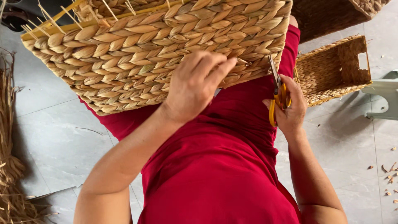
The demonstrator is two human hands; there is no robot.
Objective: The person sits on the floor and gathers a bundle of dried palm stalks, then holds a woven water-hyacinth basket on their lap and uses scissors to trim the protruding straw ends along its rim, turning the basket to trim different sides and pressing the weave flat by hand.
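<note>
A large woven basket (pixel 137 54) of braided straw-coloured fibre rests on my lap, over my red clothing (pixel 219 166). My left hand (pixel 195 85) presses flat on the basket's side, fingertips near its right edge. My right hand (pixel 290 105) grips yellow-handled scissors (pixel 277 89), whose blades point up and touch the basket's right edge. Thin sticks and a yellow frame stick out at the basket's top left.
A smaller rectangular woven basket (pixel 336 68) lies on the grey tiled floor at right, a darker woven one (pixel 327 14) behind it. Loose dried fibre (pixel 8 166) is piled at left. Fibre clippings (pixel 389 178) dot the floor at right, near a pale green stool (pixel 383 93).
</note>
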